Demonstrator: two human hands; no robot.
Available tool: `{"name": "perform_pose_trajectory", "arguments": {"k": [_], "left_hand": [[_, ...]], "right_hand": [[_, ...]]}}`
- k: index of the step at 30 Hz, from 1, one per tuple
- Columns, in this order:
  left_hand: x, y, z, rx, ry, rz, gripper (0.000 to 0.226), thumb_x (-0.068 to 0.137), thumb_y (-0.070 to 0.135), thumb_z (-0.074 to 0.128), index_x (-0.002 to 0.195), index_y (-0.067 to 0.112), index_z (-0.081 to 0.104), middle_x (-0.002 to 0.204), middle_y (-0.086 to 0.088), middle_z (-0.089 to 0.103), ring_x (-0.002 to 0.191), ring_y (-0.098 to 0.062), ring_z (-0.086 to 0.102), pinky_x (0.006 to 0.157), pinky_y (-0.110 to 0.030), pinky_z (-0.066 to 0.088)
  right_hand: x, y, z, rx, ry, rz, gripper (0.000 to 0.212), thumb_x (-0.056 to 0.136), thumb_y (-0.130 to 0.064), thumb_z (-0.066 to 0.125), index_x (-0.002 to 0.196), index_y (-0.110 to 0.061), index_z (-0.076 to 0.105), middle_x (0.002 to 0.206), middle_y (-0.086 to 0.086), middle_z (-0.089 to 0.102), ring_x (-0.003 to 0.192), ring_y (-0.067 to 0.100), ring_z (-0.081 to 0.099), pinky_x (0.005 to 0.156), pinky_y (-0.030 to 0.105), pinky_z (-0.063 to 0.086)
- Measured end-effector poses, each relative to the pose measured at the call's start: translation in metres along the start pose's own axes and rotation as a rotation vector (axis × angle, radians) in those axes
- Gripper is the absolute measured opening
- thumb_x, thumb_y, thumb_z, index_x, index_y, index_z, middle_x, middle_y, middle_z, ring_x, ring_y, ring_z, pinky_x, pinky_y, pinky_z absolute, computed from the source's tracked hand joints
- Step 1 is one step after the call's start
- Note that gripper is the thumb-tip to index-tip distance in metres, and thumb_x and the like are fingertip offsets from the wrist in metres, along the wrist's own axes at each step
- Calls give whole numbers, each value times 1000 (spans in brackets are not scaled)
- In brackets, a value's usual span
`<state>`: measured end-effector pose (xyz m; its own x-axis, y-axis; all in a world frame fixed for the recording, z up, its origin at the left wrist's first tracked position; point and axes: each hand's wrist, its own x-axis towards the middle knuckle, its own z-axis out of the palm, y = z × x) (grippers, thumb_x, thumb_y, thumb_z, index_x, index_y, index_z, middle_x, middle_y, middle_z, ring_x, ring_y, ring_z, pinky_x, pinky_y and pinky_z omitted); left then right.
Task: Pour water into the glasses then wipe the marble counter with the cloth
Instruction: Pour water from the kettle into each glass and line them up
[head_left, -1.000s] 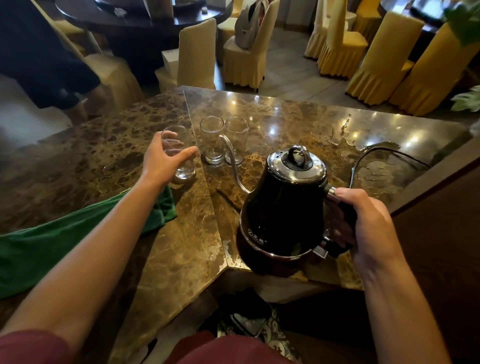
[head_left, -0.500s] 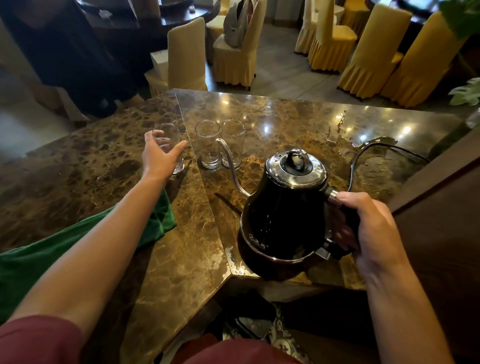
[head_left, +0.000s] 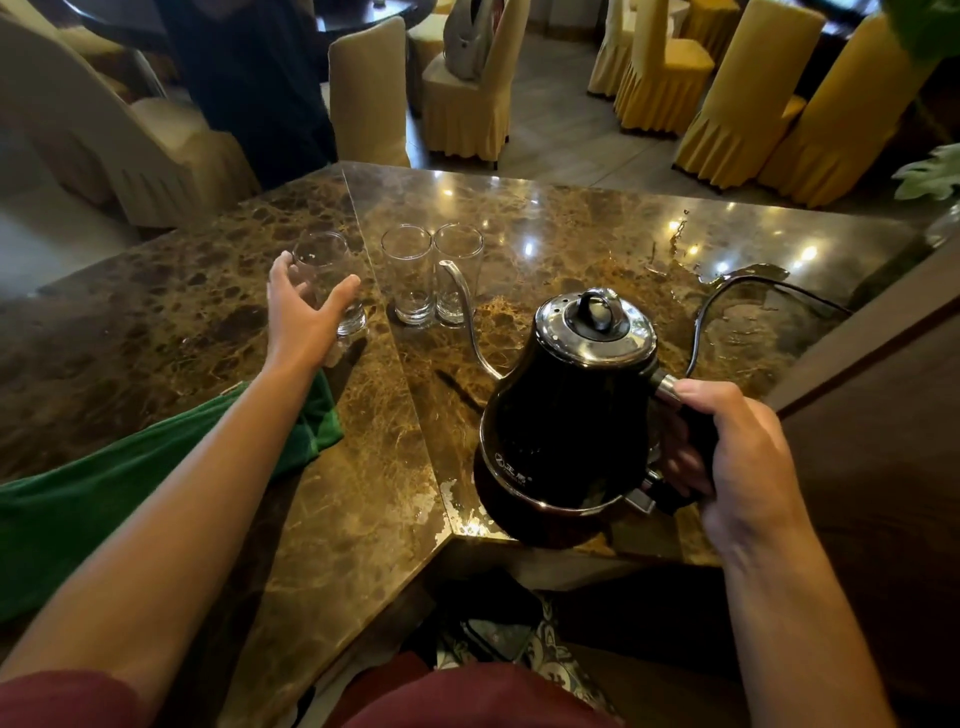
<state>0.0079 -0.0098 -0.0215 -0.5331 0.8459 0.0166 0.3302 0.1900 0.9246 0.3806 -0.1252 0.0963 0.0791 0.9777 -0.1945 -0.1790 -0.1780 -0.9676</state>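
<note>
While the three clear, empty drinking glasses wait on the brown marble desk (head_left: 571, 228), the pouring step appears to be only beginning. The left hand (head_left: 304, 312) reaches to the leftmost glass (head_left: 324, 275); its fingers (head_left: 280, 270) are spread and its thumb lies across the near side of the glass, cupping it loosely rather than clamping it. Just beyond the thumb, to the right, the other two glasses (head_left: 434, 273) stand upright, touching each other. The right hand (head_left: 737, 462) holds the black gooseneck kettle with a shiny steel lid (head_left: 566, 431); its fingers (head_left: 680, 462) are curled tight round the dark handle. The kettle sits low over the near edge of the desk, its thin curved spout (head_left: 465, 306) pointing toward the paired glasses. A black power cord (head_left: 727, 296) loops behind the kettle. The green cloth (head_left: 130, 493) lies under the left forearm, untouched. Next, I judge, the kettle must be lifted and tilted so the spout tip hangs over a glass rim, with the left hand steadying that glass.
</note>
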Motion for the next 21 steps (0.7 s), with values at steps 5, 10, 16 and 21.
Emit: {"name": "perform_pose_trajectory", "arguments": {"k": [5,10,16,21], "left_hand": [[-46,-1,0,88,142,199,68,93,48,68,148,19,41,148,-5,43,131,-17,47,108,-36,44],[-70,6,14,133,131,554,47,95,29,72,132,7,55,131,-8,55,124,-13,50,107,-21,40],[-53,8,45,320,-86,477,77,93,42,72,151,5,37,152,-15,43,140,-23,42,116,-36,36],[-30,12,69,320,-127,321,102,90,51,72,162,11,12,166,-14,23,151,-30,30,119,-48,34]], "right_hand": [[-3,0,-7,30,-10,-1,57,100,-11,48,45,-19,59,42,-9,47,33,2,43,36,12,33],[-4,-3,-12,46,-18,4,53,101,-14,48,49,-19,56,42,-9,46,33,2,43,36,14,34],[-4,1,-25,4,5,-9,45,99,-19,52,54,-17,51,43,-7,40,32,7,34,36,17,28],[-8,2,-31,-23,15,-39,48,97,-21,53,49,-21,52,42,-6,38,32,9,31,37,18,24]]}}
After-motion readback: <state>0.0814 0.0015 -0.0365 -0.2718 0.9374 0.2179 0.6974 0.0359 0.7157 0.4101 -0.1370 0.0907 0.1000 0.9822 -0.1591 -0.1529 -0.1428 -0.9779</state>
